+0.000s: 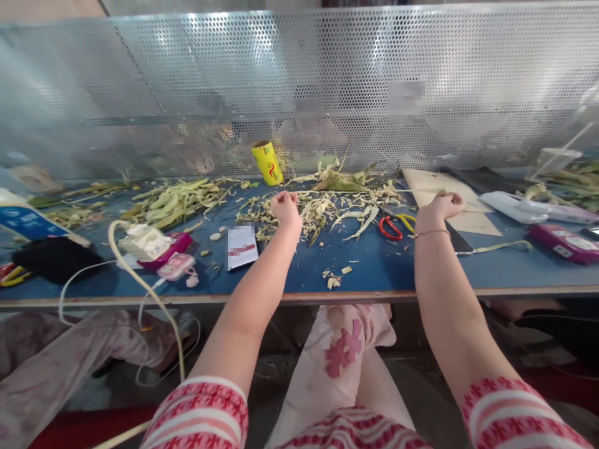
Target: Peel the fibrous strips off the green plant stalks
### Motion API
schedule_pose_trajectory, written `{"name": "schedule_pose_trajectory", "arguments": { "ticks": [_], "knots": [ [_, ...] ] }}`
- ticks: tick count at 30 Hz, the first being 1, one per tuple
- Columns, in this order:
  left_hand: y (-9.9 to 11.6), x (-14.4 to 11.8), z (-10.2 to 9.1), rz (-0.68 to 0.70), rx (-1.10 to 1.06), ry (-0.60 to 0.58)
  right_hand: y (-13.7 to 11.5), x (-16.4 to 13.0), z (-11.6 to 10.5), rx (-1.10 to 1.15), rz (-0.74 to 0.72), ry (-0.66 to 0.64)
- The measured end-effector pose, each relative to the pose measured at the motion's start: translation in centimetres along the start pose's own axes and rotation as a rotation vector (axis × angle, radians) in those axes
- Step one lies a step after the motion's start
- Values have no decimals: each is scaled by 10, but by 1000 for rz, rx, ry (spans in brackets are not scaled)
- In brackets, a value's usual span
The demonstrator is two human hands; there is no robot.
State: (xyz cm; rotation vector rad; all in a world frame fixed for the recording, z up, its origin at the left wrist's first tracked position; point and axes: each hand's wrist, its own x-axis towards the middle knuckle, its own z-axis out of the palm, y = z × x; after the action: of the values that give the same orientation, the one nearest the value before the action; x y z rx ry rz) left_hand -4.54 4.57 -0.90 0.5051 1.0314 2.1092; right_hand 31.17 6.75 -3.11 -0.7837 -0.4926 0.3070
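Note:
Both my arms reach out over a blue worktable (365, 262). My left hand (284, 207) is a closed fist among pale green husk scraps (327, 209); whether it grips any of them I cannot tell. My right hand (447, 204) is closed too, resting at the edge of a beige sheet (449, 187), with what looks like a thin pale strip running left from it. Red-and-yellow scissors (395, 224) lie between my hands, closer to the right one.
A yellow roll (267, 162) stands at the back by a perforated metal screen (299, 81). More husks (178, 201) lie to the left. A card (242, 247), pink cases (171, 257), a white cable (140, 280), a white device (515, 207) and a magenta case (564, 243) lie around.

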Motion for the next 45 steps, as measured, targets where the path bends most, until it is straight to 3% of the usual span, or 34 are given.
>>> {"name": "schedule_pose_trajectory", "arguments": {
  "ticks": [1, 3, 5, 6, 9, 10, 12, 14, 16, 17, 19, 22, 24, 28, 33, 37, 40, 45],
  "knots": [
    [2, 4, 0, 32, -9, 32, -7, 1, 5, -14, -34, 173],
    [3, 11, -2, 76, -43, 60, -19, 2, 14, -47, -97, 303],
    [-1, 17, -3, 50, -57, 23, -28, -1, 22, 47, -29, 268],
    [-4, 18, -4, -1, -19, -54, -31, -4, 25, 129, 56, 225],
    [-12, 15, -6, -188, 280, -424, -37, -18, 34, 271, 335, 38],
    [-13, 11, -7, -132, 400, -466, -38, -23, 38, 272, 379, -14],
    [-12, 2, -8, 131, 594, -455, -42, -37, 44, 304, 480, -279],
    [-8, -9, -8, 386, 652, -407, -45, -57, 51, 262, 501, -496],
    [-4, -19, -7, 477, 601, -461, -47, -84, 59, 145, 500, -694],
    [-2, -23, -6, 441, 555, -549, -46, -99, 63, 59, 499, -791],
    [-1, -30, -4, 236, 467, -807, -42, -130, 70, -147, 452, -917],
    [-1, -36, -2, 1, 437, -1031, -34, -163, 75, -314, 357, -947],
    [-1, -40, -1, -28, 475, -1018, -29, -171, 76, -327, 333, -955],
    [-1, -45, 1, -28, 549, -842, -26, -167, 73, -301, 318, -948],
    [-4, -46, 0, -66, 523, -917, -26, -164, 72, -322, 277, -1035],
    [-7, -44, -1, -89, 474, -911, -27, -167, 71, -327, 286, -1041],
    [-8, -42, -1, -33, 476, -876, -29, -168, 72, -300, 362, -1050],
    [-9, -43, -4, 184, 516, -943, -30, -170, 72, -270, 456, -1001]
  ]
}}
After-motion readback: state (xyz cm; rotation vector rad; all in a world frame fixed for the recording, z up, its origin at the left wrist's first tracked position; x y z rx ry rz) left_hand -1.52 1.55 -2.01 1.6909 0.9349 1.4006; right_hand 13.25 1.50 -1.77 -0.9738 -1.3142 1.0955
